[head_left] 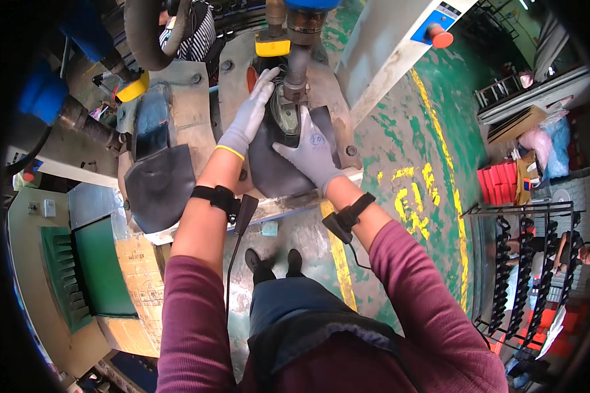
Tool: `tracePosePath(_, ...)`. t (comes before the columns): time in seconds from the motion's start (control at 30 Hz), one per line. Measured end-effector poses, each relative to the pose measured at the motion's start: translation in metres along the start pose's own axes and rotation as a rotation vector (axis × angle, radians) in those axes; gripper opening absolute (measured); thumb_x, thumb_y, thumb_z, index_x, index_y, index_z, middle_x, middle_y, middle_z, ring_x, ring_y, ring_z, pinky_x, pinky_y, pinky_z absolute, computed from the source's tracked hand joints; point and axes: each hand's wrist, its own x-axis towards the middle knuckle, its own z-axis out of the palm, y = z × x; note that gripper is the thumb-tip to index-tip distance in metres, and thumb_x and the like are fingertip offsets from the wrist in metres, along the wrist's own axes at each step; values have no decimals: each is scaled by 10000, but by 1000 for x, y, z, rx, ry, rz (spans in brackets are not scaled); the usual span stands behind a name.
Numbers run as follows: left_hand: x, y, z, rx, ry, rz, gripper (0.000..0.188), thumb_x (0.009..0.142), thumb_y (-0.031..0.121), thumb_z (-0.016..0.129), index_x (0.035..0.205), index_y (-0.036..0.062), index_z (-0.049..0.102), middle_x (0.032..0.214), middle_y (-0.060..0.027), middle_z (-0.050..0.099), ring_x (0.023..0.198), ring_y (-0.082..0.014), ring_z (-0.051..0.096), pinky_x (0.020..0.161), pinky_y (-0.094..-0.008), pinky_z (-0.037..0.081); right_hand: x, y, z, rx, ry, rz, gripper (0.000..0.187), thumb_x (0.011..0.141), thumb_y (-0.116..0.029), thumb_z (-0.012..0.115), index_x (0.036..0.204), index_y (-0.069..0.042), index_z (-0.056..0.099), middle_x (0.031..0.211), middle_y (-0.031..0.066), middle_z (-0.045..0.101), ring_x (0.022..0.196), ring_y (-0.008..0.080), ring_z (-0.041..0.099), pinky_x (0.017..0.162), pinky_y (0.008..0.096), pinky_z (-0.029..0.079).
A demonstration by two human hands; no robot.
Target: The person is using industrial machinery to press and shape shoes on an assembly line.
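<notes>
A dark shoe (pixel 286 118) with an olive, glossy upper sits below the vertical metal post (pixel 295 82) of a pressing machine. My left hand (pixel 250 112), in a pale glove, lies along its left side with the fingers stretched forward. On its right side is my right hand (pixel 310 149), gloved too, fingers straight and thumb apart. Both hands look close against the shoe; whether all fingers touch it cannot be told. Under them a black rubber pad (pixel 275 169) hangs over the machine's near edge.
To the left stands a second station with its own black pad (pixel 160 190) and a yellow block (pixel 132 86). A red knob (pixel 441 37) juts from the white column at right. Farther right is a rack (pixel 524 275) with a person beside it. A cardboard box (pixel 141 281) is at lower left.
</notes>
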Motion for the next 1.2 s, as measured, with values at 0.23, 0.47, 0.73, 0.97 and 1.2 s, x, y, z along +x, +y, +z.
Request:
tracePosePath(0.23,-25,17,-16,-364,44,-133,562,1030,419,350,1490,96,344,1561,-139,268,1463,-245,215,1180,-381,180,-5,-4,0,2,4,-54,1014,685,-378,810,1439,11,254,1312,252,511,1216,380,515,1013,425,426)
tracePosePath(0.47,-198,70,-33,-306,319,-343,520,1051,328,332,1410,-41,404,1445,-157,427,1350,-232,412,1143,-362,310,2,4,-20,-57,-52,-64,1038,695,-392,794,1461,51,250,1400,265,447,1288,357,472,1066,380,394)
tracePosePath(0.73,-415,97,-62,7,347,-479,460,1038,329,412,1300,-29,532,1315,-154,559,1221,-218,524,1074,-327,378,-2,-1,-14,-59,-91,-16,1069,713,-397,780,1480,63,194,1434,278,405,1309,365,449,1071,373,383)
tracePosePath(0.97,-655,11,-137,207,784,-719,393,928,79,542,1306,-27,528,1333,-143,540,1231,-237,503,1057,-324,375,-119,-31,2,-128,127,21,848,833,-309,693,1463,42,246,1389,299,438,1280,407,456,1061,415,383)
tracePosePath(1.2,-824,-26,-192,614,872,-1250,651,890,282,562,1464,42,369,1587,-202,172,1437,-392,217,1157,-427,243,-346,24,5,-410,-1143,-13,388,903,-421,536,1059,-94,676,1043,160,686,954,380,646,859,473,500)
